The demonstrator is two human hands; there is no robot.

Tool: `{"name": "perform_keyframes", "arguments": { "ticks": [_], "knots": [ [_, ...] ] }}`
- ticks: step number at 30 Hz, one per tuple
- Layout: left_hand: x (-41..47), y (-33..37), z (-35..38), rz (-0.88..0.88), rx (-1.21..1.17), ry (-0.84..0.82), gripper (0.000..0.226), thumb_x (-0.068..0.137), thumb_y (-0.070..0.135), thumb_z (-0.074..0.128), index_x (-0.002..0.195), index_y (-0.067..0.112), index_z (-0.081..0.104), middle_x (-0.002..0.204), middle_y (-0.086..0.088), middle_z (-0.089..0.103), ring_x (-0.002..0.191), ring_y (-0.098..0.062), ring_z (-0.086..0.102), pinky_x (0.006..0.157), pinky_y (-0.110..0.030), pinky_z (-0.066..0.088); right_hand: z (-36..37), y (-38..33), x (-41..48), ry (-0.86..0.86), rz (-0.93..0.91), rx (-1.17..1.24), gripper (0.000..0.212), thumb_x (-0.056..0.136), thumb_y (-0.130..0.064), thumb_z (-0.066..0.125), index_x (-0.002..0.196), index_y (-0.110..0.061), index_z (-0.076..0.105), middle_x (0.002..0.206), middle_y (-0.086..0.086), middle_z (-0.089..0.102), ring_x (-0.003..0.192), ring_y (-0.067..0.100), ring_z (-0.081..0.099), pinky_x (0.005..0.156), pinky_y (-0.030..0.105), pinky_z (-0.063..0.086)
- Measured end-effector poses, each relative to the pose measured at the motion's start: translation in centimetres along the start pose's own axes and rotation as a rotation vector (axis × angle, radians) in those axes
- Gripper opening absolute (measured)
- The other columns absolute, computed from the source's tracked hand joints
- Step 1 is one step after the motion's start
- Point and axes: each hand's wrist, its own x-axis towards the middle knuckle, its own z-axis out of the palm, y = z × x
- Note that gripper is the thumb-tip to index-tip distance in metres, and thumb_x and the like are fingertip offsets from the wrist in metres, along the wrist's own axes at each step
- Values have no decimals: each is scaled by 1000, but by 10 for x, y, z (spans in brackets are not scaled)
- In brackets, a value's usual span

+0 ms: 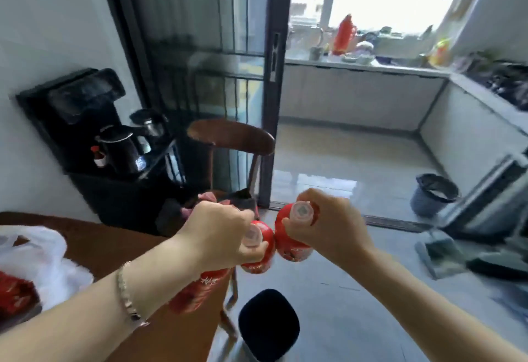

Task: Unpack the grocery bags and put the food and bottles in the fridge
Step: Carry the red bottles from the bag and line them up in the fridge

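My left hand (220, 233) is closed around the neck of a red bottle (261, 259) with a pale cap, held over the edge of the brown table (114, 247). A second red bottle (200, 290) shows under my left wrist; whether that hand also holds it I cannot tell. My right hand (331, 227) grips another red bottle (294, 250) by its top, and it touches the left one. A white plastic grocery bag (43, 261) lies on the table at the left with a red package (14, 296) inside. No fridge is in view.
A wooden chair (234, 139) stands ahead by a black sliding glass door (274, 76). A black tea station with kettles (114, 150) sits left. A dark round bin (268, 324) is below, and a grey bucket (434, 193) and dustpan (440, 253) stand at the right. Kitchen counters lie beyond.
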Motion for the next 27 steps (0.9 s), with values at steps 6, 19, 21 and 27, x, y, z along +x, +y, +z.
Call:
{"name": "perform_keyframes", "arguments": {
  "ticks": [6, 19, 21, 27],
  "knots": [
    [136, 150, 26, 311, -43, 85, 38, 71, 58, 32, 60, 21, 37, 54, 3, 61, 43, -17, 43, 45, -18, 26, -115, 145, -42, 259, 244, -45, 32, 67, -44, 71, 86, -20, 66, 73, -2, 66, 71, 19, 62, 62, 25, 44],
    [383, 511, 42, 710, -269, -3, 53, 69, 62, 25, 75, 18, 52, 74, 0, 63, 64, -18, 50, 60, -24, 34, -346, 426, -128, 528, 702, -156, 16, 68, -37, 71, 74, -27, 59, 70, -9, 62, 73, 13, 59, 63, 25, 44],
    [418, 557, 43, 761, -284, 0, 51, 74, 65, 33, 73, 18, 53, 71, 2, 61, 65, -18, 53, 61, -25, 35, -372, 464, -133, 583, 786, -167, 18, 67, -37, 72, 77, -26, 61, 74, -8, 65, 77, 15, 61, 66, 27, 46],
    [522, 678, 51, 964, -375, -33, 45, 81, 64, 42, 70, 21, 50, 72, 3, 62, 70, -18, 61, 70, -29, 49, -439, 565, -132, 765, 981, -210, 24, 66, -40, 73, 78, -24, 61, 76, -6, 67, 77, 16, 62, 64, 26, 44]
  ]
}}
